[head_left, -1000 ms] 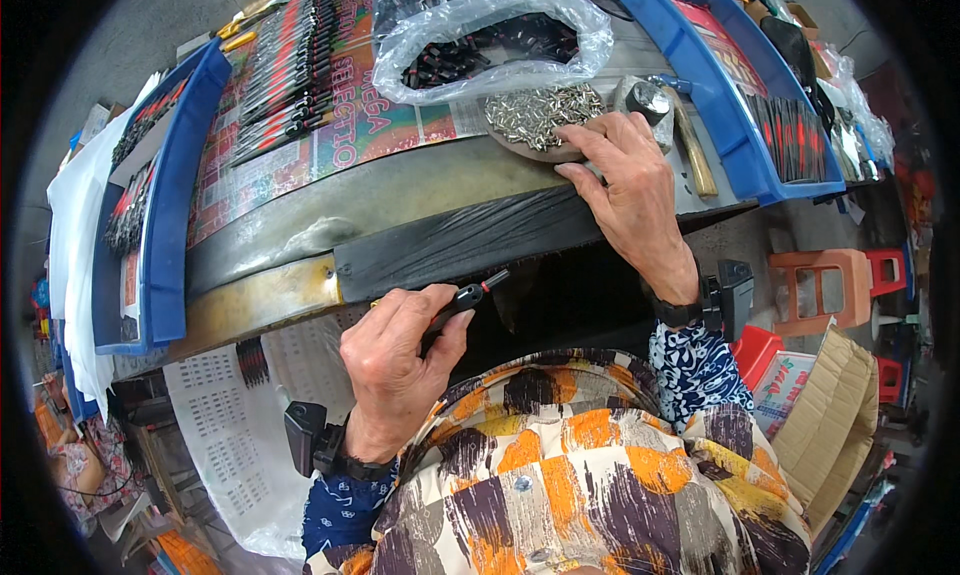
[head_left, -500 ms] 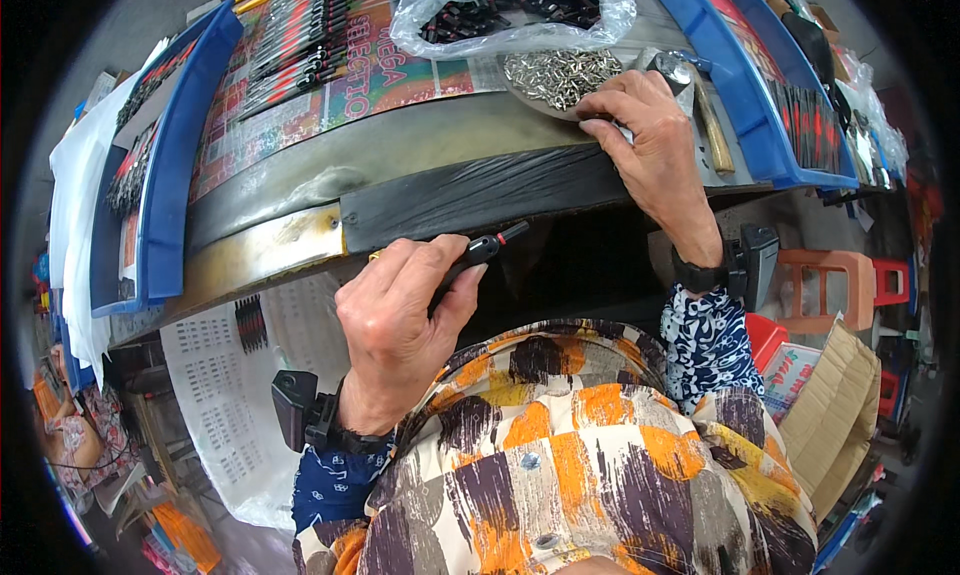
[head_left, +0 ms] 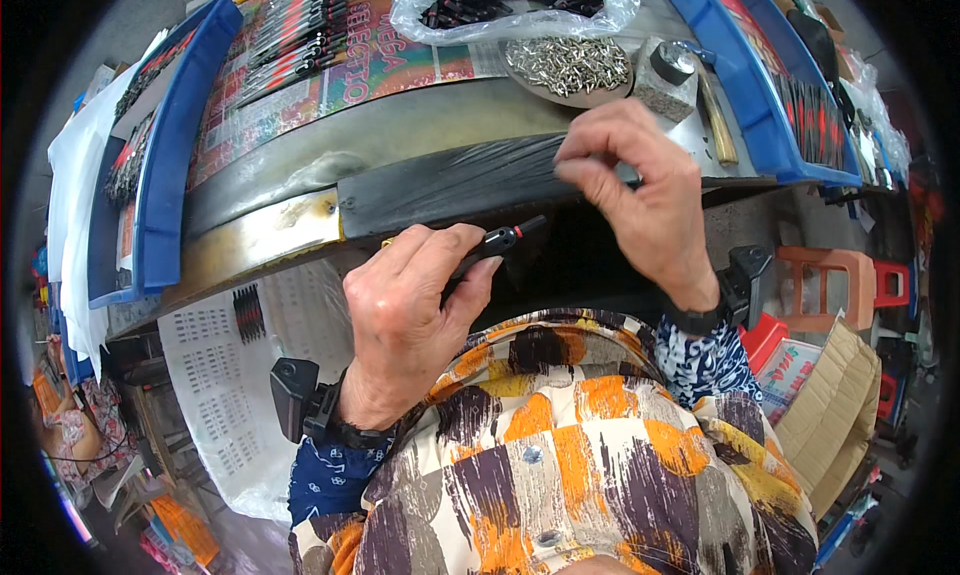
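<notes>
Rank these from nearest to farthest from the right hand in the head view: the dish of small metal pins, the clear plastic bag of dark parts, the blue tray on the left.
Measured from the right hand:
1. Dish of small metal pins, just beyond the fingers, up the table.
2. Clear plastic bag of dark parts, behind the dish, at the far edge.
3. Blue tray on the left, far across the table.

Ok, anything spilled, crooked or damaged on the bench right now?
Nothing spilled: the small metal pins sit heaped on their round dish. The bench edge left of the black wrap looks worn and stained. The left hand holds a black pen-like piece; the right hand pinches by the wrap.
</notes>
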The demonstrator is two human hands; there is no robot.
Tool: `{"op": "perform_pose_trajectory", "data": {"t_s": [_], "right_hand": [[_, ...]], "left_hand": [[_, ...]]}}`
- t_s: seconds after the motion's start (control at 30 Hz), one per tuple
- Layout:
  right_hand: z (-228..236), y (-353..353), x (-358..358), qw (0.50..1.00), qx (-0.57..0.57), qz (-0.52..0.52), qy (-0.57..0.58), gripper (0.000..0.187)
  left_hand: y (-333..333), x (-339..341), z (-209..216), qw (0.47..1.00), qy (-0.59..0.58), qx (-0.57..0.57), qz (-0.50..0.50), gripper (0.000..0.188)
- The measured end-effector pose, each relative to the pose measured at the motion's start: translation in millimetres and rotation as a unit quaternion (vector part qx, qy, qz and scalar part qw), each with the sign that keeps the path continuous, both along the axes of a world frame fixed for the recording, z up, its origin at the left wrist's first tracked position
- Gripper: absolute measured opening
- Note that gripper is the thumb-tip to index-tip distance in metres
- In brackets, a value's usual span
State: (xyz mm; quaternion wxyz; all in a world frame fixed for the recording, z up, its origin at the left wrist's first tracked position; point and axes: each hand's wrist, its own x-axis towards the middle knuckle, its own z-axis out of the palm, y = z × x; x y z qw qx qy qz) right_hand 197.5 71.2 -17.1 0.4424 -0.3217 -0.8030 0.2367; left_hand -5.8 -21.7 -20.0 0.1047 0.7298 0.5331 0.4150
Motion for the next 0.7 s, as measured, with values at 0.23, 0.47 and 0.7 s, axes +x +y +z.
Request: {"op": "perform_pose_trajectory", "data": {"t_s": [0.23, 0.47, 0.7], "right_hand": [[0, -30, -11, 0.993, -0.081, 0.082, 0.025, 0.012], [-3, -34, -12, 0.991, -0.107, 0.072, 0.026, 0.011], [-5, -33, -14, 0.993, -0.079, 0.084, 0.021, 0.012]], "left_hand": [[-4, 8, -1, 1.000, -0.005, -0.007, -0.005, 0.024], [-7, 10, -3, 1.000, 0.023, 0.012, -0.008, 0.024], [-7, 9, -6, 0.999, 0.038, 0.029, -0.010, 0.026]]}}
